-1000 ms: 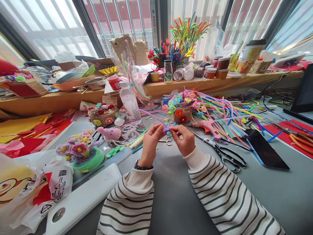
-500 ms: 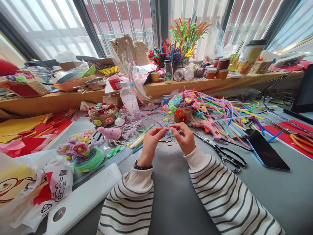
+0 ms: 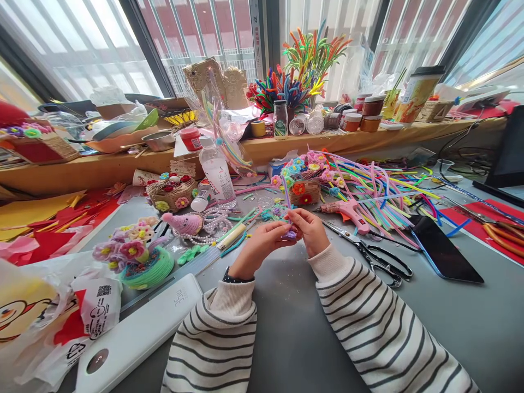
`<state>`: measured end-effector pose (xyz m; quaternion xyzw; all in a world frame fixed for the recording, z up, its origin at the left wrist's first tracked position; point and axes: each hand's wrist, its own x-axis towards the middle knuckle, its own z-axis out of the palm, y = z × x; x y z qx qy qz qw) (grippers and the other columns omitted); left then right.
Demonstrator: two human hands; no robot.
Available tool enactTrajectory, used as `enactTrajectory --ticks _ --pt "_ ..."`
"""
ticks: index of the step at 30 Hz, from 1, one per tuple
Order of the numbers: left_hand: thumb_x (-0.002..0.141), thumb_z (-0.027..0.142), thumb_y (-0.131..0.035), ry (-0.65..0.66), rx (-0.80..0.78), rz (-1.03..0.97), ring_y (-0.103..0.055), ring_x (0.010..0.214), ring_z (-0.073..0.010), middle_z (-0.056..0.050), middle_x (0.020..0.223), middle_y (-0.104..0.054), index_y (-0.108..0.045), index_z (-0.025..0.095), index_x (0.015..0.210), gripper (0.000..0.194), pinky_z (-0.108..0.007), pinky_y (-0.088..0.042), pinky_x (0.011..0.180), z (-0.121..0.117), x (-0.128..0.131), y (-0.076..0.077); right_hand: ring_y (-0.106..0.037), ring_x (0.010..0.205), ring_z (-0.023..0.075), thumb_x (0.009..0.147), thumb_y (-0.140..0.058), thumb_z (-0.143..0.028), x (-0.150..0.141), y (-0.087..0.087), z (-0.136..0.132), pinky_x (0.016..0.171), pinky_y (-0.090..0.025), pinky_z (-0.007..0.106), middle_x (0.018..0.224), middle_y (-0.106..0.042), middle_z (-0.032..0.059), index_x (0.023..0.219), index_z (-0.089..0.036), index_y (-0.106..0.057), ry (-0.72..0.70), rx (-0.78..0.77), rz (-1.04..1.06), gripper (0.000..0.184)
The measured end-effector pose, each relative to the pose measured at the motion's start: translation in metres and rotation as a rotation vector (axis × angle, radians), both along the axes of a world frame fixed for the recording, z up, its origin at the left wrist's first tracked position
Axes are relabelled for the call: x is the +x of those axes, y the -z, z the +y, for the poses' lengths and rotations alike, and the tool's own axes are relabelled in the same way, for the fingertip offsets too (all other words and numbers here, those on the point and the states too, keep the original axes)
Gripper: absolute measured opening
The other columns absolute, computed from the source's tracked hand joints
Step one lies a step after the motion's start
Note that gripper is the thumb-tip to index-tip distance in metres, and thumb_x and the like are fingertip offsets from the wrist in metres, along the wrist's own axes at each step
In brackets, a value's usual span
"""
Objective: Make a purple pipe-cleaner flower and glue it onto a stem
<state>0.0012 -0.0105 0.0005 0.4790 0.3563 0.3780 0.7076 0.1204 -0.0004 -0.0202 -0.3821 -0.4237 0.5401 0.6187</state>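
A purple pipe cleaner [image 3: 287, 197] stands up between my hands, its lower part bent into a small purple bunch [image 3: 290, 235] that my fingers partly cover. My left hand [image 3: 262, 244] is closed on the bunch from the left. My right hand [image 3: 309, 230] pinches the pipe cleaner from the right, with thumb and forefinger at the base of the upright length. Just behind my fingers lie teal and green pipe-cleaner pieces [image 3: 273, 213]. To the right is a pink glue gun [image 3: 347, 211], with large scissors [image 3: 374, 256] in front of it.
Loose pipe cleaners [image 3: 385, 191] spread at the back right, near a black phone [image 3: 446, 248]. A flower basket [image 3: 305, 191] stands behind my hands. On the left are a bottle [image 3: 216, 172], a green flower pot [image 3: 149, 270], a white power bank [image 3: 143, 333] and a plastic bag [image 3: 36, 322].
The purple pipe cleaner has swung from leaning left to upright. My hands have come closer together and turned, and the small scissors that showed behind them are now out of sight.
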Motion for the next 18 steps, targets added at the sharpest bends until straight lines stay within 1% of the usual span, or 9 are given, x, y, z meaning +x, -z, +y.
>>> enactTrajectory --ticks 2,4,6,8,10,13,15,18 --pt "0.069 0.026 -0.055 0.023 -0.095 -0.072 -0.058 0.067 -0.0143 -0.007 0.071 -0.064 -0.063 0.013 0.074 0.017 -0.030 -0.046 0.072 -0.0007 0.0005 -0.0003 -0.046 0.048 0.0052 0.057 -0.065 -0.036 -0.0007 -0.0006 0.0004 0.045 -0.036 0.018 0.060 -0.058 -0.0034 0.059 -0.016 -0.059 -0.041 -0.057 0.096 0.021" --pt "0.072 0.025 -0.052 0.041 -0.158 -0.119 -0.056 0.062 -0.0123 -0.006 0.064 -0.061 -0.062 0.013 0.070 0.017 -0.028 -0.047 0.068 -0.0011 0.0008 -0.0001 -0.046 0.045 0.0041 0.055 -0.067 -0.035 -0.0013 -0.0013 0.0006 0.043 -0.037 0.017 0.060 -0.058 -0.0036 0.059 -0.016 -0.058 -0.083 -0.085 0.160 0.021" --pt "0.073 0.025 -0.048 0.083 -0.196 -0.148 -0.055 0.061 -0.0115 -0.005 0.062 -0.058 -0.060 0.014 0.065 0.018 -0.025 -0.047 0.063 -0.0014 0.0010 0.0001 -0.043 0.040 0.0027 0.055 -0.067 -0.035 -0.0016 -0.0022 0.0005 0.037 -0.035 0.017 0.058 -0.057 -0.0043 0.059 -0.016 -0.058 -0.119 -0.099 0.181 0.022" --pt "0.074 0.026 -0.046 0.131 -0.209 -0.161 -0.053 0.060 -0.0107 -0.005 0.063 -0.056 -0.057 0.015 0.065 0.018 -0.022 -0.046 0.059 -0.0017 0.0013 0.0002 -0.039 0.034 0.0018 0.054 -0.067 -0.037 -0.0016 -0.0035 -0.0001 0.031 -0.031 0.017 0.056 -0.056 -0.0052 0.059 -0.016 -0.057 -0.135 -0.118 0.179 0.024" --pt "0.075 0.027 -0.045 0.150 -0.199 -0.165 -0.050 0.057 -0.0091 -0.003 0.062 -0.053 -0.055 0.015 0.067 0.017 -0.020 -0.044 0.054 -0.0022 0.0019 0.0002 -0.039 0.032 0.0022 0.053 -0.067 -0.038 -0.0016 -0.0049 -0.0009 0.029 -0.029 0.018 0.055 -0.055 -0.0055 0.059 -0.016 -0.056 -0.140 -0.149 0.180 0.025" --pt "0.074 0.027 -0.045 0.142 -0.136 -0.156 -0.045 0.050 -0.0075 -0.001 0.059 -0.048 -0.052 0.015 0.066 0.017 -0.020 -0.041 0.050 -0.0033 0.0038 -0.0001 -0.041 0.033 0.0030 0.050 -0.068 -0.037 -0.0017 -0.0053 -0.0011 0.029 -0.030 0.018 0.057 -0.056 -0.0049 0.060 -0.016 -0.056 -0.111 -0.172 0.194 0.026" --pt "0.074 0.028 -0.045 0.129 -0.072 -0.131 -0.044 0.050 -0.0073 0.000 0.058 -0.047 -0.051 0.015 0.063 0.018 -0.020 -0.040 0.049 -0.0043 0.0054 -0.0005 -0.042 0.036 0.0030 0.049 -0.069 -0.036 -0.0018 -0.0038 -0.0001 0.032 -0.032 0.018 0.061 -0.058 -0.0040 0.060 -0.016 -0.057 -0.056 -0.169 0.204 0.025" --pt "0.074 0.028 -0.045 0.088 0.021 -0.024 -0.044 0.049 -0.0075 0.001 0.059 -0.048 -0.049 0.016 0.061 0.018 -0.021 -0.039 0.049 -0.0056 0.0071 -0.0009 -0.043 0.042 0.0032 0.051 -0.068 -0.034 -0.0016 -0.0007 0.0019 0.038 -0.034 0.018 0.061 -0.058 -0.0031 0.059 -0.015 -0.058 0.026 -0.130 0.163 0.022"
